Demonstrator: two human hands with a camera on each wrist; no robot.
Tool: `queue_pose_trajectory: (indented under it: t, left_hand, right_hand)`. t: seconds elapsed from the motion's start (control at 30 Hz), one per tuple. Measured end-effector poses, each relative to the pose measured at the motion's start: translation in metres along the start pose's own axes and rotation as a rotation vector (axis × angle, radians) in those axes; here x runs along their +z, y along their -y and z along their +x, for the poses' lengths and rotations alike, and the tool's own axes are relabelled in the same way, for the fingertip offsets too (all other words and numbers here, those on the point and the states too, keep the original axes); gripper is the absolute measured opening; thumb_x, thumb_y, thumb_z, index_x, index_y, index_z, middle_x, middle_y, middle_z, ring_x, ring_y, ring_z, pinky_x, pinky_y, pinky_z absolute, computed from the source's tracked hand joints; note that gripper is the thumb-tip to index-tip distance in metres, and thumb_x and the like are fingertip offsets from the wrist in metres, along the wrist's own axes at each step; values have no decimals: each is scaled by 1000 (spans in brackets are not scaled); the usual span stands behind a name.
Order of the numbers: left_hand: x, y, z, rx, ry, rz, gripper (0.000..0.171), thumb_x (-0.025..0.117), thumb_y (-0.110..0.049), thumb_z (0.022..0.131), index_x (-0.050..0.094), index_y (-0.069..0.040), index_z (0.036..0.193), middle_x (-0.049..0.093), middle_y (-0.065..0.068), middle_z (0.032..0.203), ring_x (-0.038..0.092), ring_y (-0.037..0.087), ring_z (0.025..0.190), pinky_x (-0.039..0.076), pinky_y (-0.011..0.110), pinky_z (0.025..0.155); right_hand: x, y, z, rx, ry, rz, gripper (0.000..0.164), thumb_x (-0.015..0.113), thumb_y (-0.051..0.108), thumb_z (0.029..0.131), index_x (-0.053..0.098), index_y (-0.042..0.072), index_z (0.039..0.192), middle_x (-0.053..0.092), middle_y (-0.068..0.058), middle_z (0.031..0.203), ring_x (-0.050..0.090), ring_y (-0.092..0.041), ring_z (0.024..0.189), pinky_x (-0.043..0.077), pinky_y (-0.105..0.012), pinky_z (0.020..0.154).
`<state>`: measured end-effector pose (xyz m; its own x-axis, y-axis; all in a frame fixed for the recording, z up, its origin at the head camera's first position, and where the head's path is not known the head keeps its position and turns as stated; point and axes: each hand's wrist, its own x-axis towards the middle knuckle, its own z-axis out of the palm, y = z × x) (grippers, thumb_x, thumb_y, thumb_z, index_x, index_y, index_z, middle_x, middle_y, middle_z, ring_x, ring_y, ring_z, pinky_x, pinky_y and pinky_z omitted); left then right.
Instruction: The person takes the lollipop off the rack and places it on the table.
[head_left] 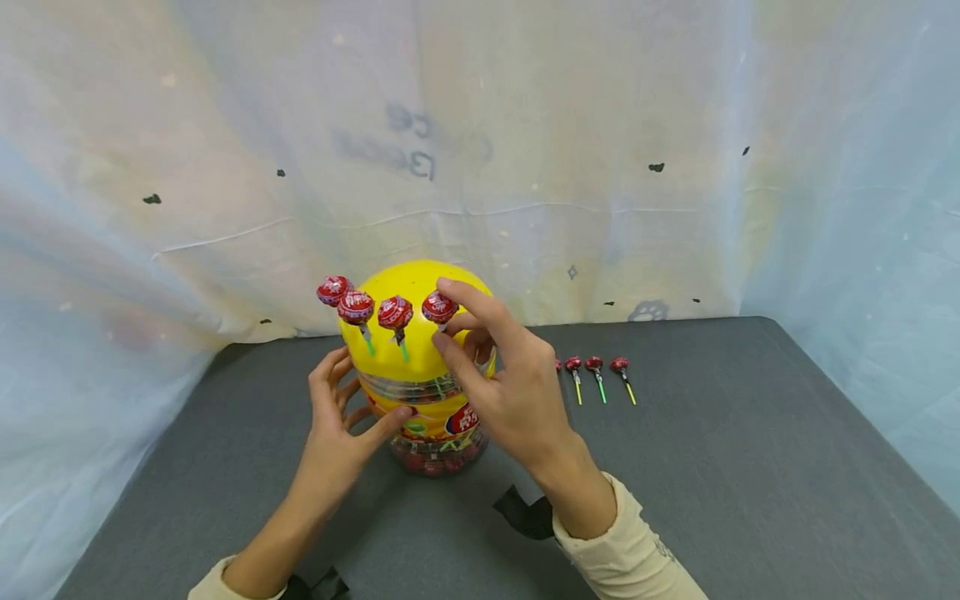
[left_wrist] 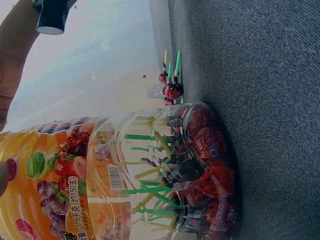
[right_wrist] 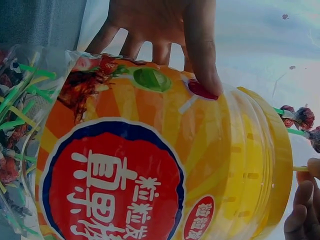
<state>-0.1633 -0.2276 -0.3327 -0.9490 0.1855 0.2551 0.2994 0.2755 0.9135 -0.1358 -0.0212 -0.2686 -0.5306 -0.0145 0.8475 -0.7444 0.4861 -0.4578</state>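
A clear plastic candy jar (head_left: 431, 421) with an orange fruit label and a domed yellow lid (head_left: 412, 279) stands on the table. Inside it, many red-wrapped lollipops (left_wrist: 217, 180) lie heads down, with green and yellow sticks. My left hand (head_left: 337, 433) grips the jar's left side, thumb on the label and fingers round the back. Three lollipops (head_left: 395, 313) stand upright along the lid's left and front, sticks down in it. Between thumb and fingers, my right hand (head_left: 517, 383) pinches another lollipop (head_left: 438, 308) by its yellow stick, close over the lid's right part.
Right of the jar, several lollipops (head_left: 595, 364) lie in a row on the grey table (head_left: 712, 467), the leftmost partly behind my right hand. A pale patterned curtain (head_left: 570, 167) hangs behind the table and along both sides. A dark device (left_wrist: 52, 17) is strapped at a wrist.
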Motion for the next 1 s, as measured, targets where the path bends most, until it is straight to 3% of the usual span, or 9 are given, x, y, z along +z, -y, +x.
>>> queue_pose_trajectory:
  t: [0.3,0.57,0.77,1.0]
  left_hand:
    - [-3,-2,-4,-10,-8,4,92,74,-15,91,6,-26,153,18,8,156,28,36,145,35,50,108]
    - [-1,0,-2,-14,9,8,92,74,-16,91,6,-26,152,19,7,155,28,35,145,36,51,107]
    - [2,3,1,6,24,-10,92,74,-15,90,7,-28,152,19,6,154,28,34,145,36,49,105]
    - [0,2,2,20,24,-26,92,73,-12,90,7,-27,152,20,6,153,28,34,144,36,49,103]
  right_hand:
    - [-5,10,1,-11,-80,6,46,74,9,89,58,12,132,74,-6,93,61,-9,75,49,-24,63]
    - [-19,6,-2,3,-56,-36,46,76,12,88,60,13,131,76,-4,89,62,-7,74,47,-24,61]
    - [-40,-6,-11,87,35,-112,50,76,16,88,58,20,135,76,1,89,55,-4,66,47,-24,57]
    - [-72,-23,-27,248,232,-213,50,77,18,88,57,25,133,74,9,86,56,-1,65,49,-21,59]
